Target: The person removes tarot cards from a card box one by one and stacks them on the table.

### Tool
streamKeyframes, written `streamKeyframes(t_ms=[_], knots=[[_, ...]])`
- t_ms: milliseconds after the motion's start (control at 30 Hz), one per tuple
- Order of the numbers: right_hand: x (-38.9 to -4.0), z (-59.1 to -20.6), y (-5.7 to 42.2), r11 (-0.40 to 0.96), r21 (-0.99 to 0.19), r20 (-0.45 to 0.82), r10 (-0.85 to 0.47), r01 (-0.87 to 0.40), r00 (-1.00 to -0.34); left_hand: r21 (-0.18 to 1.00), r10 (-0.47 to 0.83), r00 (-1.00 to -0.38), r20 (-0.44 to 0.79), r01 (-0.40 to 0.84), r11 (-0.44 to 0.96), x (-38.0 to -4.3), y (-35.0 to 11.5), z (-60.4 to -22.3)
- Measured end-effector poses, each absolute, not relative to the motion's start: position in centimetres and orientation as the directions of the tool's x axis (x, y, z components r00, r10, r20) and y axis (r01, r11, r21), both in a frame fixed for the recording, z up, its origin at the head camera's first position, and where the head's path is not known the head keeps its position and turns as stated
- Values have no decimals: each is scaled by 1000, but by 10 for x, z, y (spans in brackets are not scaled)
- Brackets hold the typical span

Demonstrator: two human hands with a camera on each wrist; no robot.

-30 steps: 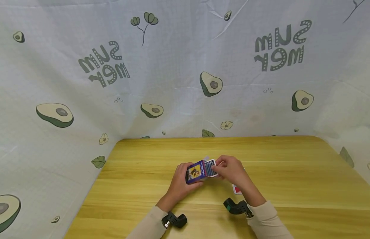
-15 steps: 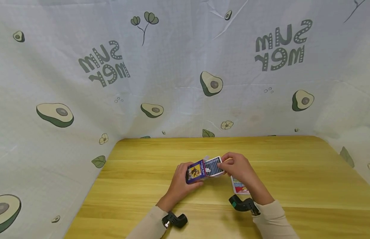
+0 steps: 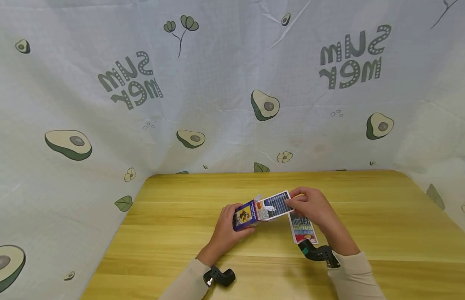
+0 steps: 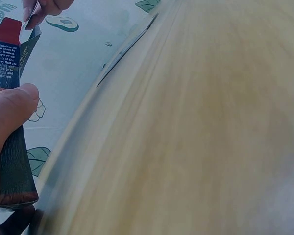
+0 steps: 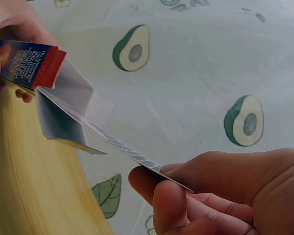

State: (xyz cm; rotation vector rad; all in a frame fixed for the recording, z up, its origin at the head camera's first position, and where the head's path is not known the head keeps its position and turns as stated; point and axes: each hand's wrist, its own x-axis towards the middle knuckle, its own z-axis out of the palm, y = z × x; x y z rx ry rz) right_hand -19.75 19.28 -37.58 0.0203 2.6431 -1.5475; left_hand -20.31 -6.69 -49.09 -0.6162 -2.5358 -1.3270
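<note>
My left hand [image 3: 226,229] grips a purple card box [image 3: 243,216] with a yellow picture on its front, held tilted above the table. From the box's open right end a picture card [image 3: 275,206] sticks out most of its length, striped dark blue with a white figure. My right hand [image 3: 316,206] pinches the card's outer end between thumb and fingers. In the right wrist view, the card shows nearly edge-on and the box flaps [image 5: 63,123] are spread. Below the right hand another picture card [image 3: 304,230] lies on the table, partly hidden by the wrist camera.
The wooden table [image 3: 172,233] stretches to both sides, with rounded far corners. Behind and around it hangs a pale cloth [image 3: 225,62] printed with avocados. A black wrist camera [image 3: 223,276] sits on the left wrist, another [image 3: 316,252] on the right.
My right hand has moved rightward and slightly up, drawing the card farther out of the box. More of the card on the table shows. The left hand and box have stayed put.
</note>
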Motion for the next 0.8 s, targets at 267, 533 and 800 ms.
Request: streamKeyframes(t_ms=[267,533,800], knots=[[-196,-370,206,503,-864,-51,-29,29,-998,729,262,-890,374,456,511,-203,-67,-488],[-196,-368,219,504,-862,-51,9,49,-999,731,265,-888,375,459,505,-202,-67,-491],[-196,-367,231,513,-856,-52,27,58,-998,734,265,-889,373,458,502,-202,-67,-491]])
